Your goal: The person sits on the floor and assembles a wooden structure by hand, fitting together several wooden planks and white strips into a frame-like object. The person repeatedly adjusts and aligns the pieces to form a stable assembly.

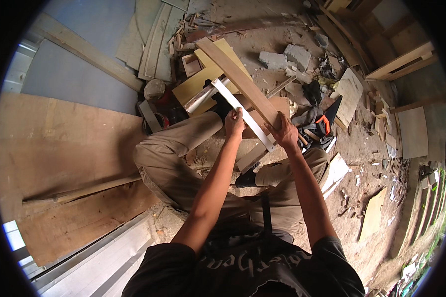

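My left hand (234, 123) is closed around a narrow white-faced strip (250, 122), which slants from the upper left down toward my right hand. Closed on the near end of a long brown wooden plank (243, 81), my right hand (284, 132) sits close to the strip's lower end. The plank runs away to the upper left, beside the strip. Beneath both pieces lie a brown board (279, 105) and a plank offcut (251, 157), partly covered. Whether the strip and the plank touch, I cannot tell.
Yellowish boards (189, 90) lie beyond my knees. An orange-handled tool (325, 123) rests among dark items at the right. Concrete blocks (297, 57) stand farther off. A round can (155, 90) is by my left knee, and large plywood sheets (64, 143) lean at the left.
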`<state>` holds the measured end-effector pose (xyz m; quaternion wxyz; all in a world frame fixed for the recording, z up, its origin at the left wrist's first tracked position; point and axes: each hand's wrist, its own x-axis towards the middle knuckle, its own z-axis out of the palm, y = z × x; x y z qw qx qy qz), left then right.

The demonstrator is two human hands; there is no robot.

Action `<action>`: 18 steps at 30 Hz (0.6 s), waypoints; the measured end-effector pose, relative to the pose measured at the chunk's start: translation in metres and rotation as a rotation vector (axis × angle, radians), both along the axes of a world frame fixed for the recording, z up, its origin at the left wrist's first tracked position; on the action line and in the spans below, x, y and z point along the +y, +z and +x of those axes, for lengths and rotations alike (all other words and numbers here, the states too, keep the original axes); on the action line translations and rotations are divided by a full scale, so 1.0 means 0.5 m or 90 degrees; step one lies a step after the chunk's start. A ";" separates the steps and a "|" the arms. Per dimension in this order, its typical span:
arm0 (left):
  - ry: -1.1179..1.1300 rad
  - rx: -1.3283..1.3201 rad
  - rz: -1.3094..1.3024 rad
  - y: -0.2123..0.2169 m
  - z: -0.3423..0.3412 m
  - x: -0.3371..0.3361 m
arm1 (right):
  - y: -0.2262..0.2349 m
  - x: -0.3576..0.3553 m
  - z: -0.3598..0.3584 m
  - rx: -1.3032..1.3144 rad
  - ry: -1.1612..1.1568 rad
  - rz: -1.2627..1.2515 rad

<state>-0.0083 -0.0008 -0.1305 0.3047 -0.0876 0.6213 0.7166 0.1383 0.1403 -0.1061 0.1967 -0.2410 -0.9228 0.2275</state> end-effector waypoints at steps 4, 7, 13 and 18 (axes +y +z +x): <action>-0.004 0.070 -0.081 0.002 0.007 0.008 | -0.007 0.007 0.010 -0.001 -0.003 -0.009; -0.002 0.114 -0.120 -0.012 0.002 0.005 | 0.002 0.001 0.006 -0.029 0.007 -0.030; 0.015 0.141 -0.154 -0.026 0.003 0.011 | 0.025 0.013 0.010 -0.032 0.043 -0.112; 0.016 0.129 -0.141 -0.047 0.002 0.016 | 0.028 0.028 0.033 0.023 0.072 -0.150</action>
